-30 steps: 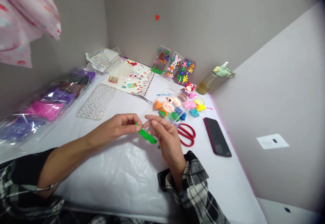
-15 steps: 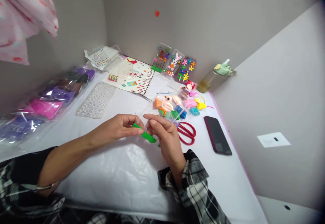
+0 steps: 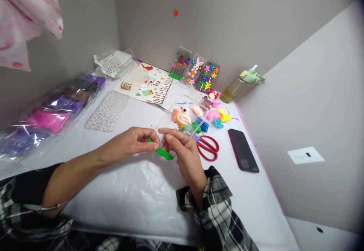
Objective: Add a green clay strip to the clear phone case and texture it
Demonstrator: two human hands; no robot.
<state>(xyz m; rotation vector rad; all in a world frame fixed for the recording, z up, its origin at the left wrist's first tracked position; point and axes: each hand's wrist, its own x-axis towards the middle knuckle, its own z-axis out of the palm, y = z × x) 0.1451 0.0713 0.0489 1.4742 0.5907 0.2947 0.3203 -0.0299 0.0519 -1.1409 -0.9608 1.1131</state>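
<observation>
My left hand (image 3: 139, 141) pinches a flattened strip of green modelling clay (image 3: 164, 153) between thumb and fingers. Close beside it, my right hand (image 3: 183, 148) is curled around the near end of a clear phone case (image 3: 167, 119), its fingertips near the clay. A peach clay bird (image 3: 183, 116) with an orange tail shows on the case. Behind my right hand lie lumps of green clay (image 3: 196, 127) and blue clay (image 3: 202, 124), partly seen through the case. Red-handled scissors (image 3: 208, 148) rest just right of that hand, their blades hidden.
A phone (image 3: 243, 150) and a tilted bottle (image 3: 240, 86) are on the right. Decorated phone cases (image 3: 196, 69) lean at the back by a drawing (image 3: 153, 86). Bagged clay (image 3: 51, 118) and a textured clear sheet (image 3: 106, 111) lie left.
The clear case and the bird have shifted slightly left with my right hand. My left hand keeps its pinch on the green clay, which is nearly in the same place.
</observation>
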